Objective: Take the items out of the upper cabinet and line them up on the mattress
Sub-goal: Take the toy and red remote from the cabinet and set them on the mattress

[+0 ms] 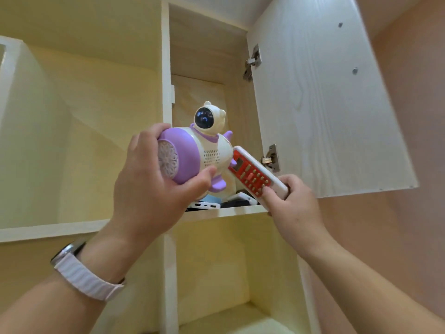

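I am looking up into the open upper cabinet (204,51). My left hand (154,189) grips a purple and cream astronaut rocket toy (204,150) by its purple round end, in front of the cabinet shelf. My right hand (293,201) holds the lower end of a red and white remote control (255,174), which points up and left and touches the toy. On the shelf behind them lie a white power bank (204,205) and dark flat devices (238,201), partly hidden by the toy. The mattress is out of view.
The cabinet door (325,97) stands swung open to the right, with two metal hinges. The shelf edge (226,212) runs just under my hands. Open compartments lie to the left (79,141) and below (228,261). A pinkish wall (414,116) is at the right. A white-strapped watch sits on my left wrist.
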Tool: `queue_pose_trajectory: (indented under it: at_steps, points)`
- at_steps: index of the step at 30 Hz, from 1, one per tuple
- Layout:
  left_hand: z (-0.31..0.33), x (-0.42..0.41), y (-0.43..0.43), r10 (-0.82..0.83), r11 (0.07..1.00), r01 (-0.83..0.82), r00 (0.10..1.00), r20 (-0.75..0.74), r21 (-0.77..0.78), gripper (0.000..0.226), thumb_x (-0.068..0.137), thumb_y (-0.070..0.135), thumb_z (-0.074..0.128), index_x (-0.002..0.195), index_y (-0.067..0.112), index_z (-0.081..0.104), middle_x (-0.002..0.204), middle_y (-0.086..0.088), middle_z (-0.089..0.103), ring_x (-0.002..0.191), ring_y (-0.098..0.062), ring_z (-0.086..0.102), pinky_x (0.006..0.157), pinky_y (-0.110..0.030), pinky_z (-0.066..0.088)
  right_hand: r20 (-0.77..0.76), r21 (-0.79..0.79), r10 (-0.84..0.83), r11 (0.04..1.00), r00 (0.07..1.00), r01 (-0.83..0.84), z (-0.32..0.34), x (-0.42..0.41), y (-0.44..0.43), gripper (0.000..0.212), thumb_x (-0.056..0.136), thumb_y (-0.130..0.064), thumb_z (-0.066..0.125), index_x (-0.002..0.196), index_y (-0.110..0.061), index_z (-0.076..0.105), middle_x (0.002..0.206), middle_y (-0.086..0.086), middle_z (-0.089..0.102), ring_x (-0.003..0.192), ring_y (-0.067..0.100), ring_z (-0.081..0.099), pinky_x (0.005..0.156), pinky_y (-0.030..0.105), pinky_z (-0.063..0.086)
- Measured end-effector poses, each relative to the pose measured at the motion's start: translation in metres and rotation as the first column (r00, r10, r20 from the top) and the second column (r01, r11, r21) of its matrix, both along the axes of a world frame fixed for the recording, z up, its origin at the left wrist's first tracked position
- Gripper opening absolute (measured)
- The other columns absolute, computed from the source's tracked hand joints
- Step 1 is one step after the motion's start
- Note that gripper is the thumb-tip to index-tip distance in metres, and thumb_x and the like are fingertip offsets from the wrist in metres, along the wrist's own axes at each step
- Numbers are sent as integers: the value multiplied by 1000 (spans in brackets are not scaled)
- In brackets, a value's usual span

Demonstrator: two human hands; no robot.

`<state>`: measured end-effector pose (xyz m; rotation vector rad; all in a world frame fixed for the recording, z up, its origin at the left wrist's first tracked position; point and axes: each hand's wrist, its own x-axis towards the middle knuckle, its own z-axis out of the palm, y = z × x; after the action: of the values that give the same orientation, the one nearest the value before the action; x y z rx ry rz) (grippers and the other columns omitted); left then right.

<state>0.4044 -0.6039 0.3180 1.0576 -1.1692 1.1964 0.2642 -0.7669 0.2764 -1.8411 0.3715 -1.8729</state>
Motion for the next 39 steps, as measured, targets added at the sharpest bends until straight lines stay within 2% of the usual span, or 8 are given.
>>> queue_pose_trajectory:
  at_steps: [4, 8, 14, 18, 22, 26, 31, 39]
  points:
    - [-15, -7, -4, -95, 995, 95, 995, 18, 11, 82, 59, 64, 65, 128, 25, 42, 114, 12, 44, 95, 2, 40, 74, -17, 33, 143, 186, 234, 948, 962, -258, -32, -12, 19, 11, 89, -13, 62, 98, -17, 56, 92, 10, 70, 71, 16, 67, 60, 34, 58]
    - [-37, -8, -5, -131, 991, 131, 990, 59, 2, 84, 61, 65, 66, 128, 25, 36, 113, 21, 33, 98, 3, 38, 72, -19, 34, 153, 287, 357, 876, 922, -387, -58, -19, 34, 21, 88, -10, 64, 107, -15, 56, 100, 15, 70, 78, 18, 67, 61, 28, 54]
    - [-60, -11, 9, -265, 963, 265, 964, -4, -45, 87, 63, 58, 72, 130, 12, 41, 119, 7, 42, 98, 7, 43, 80, 2, 31, 305, 399, 529, 684, 792, -610, -94, -26, 61, 33, 85, 1, 65, 112, -5, 48, 99, 18, 69, 84, 27, 72, 56, 30, 56]
    - [-75, -21, 22, -275, 961, 276, 960, -55, 14, 87, 63, 59, 72, 131, 13, 42, 119, 7, 43, 101, 21, 39, 79, 3, 30, 278, 429, 538, 671, 795, -604, -114, -42, 78, 33, 86, 12, 54, 112, -7, 55, 100, 15, 69, 87, 28, 71, 61, 33, 58]
    - [-97, -40, 35, -298, 951, 305, 948, -113, 50, 88, 62, 60, 71, 131, 14, 43, 117, 10, 43, 93, 10, 42, 77, 4, 31, 244, 446, 530, 682, 812, -580, -130, -69, 100, 37, 78, 4, 62, 112, -11, 58, 99, 11, 70, 87, 26, 71, 62, 34, 57]
    - [-117, -72, 46, -363, 919, 382, 915, -175, 94, 88, 61, 60, 70, 131, 14, 44, 117, 12, 44, 95, 5, 44, 79, 3, 31, 210, 482, 439, 731, 874, -483, -149, -111, 129, 27, 89, 2, 59, 112, -12, 56, 92, 6, 71, 81, 24, 72, 59, 35, 56]
    - [-147, -134, 59, -492, 818, 558, 806, -330, 143, 83, 57, 61, 70, 127, 27, 43, 111, 24, 44, 101, 15, 45, 75, 0, 34, 147, 533, 317, 773, 937, -345, -174, -182, 175, 25, 90, -2, 61, 112, -16, 57, 94, 8, 68, 80, 25, 72, 58, 36, 56]
    - [-221, -243, 88, -609, 567, 804, 554, -568, 176, 69, 56, 56, 74, 116, 37, 47, 114, 11, 58, 102, -8, 60, 80, -23, 50, 100, 600, 100, 788, 990, -140, -219, -305, 267, 32, 79, -13, 71, 108, -19, 58, 89, 4, 69, 81, 26, 73, 56, 32, 54]
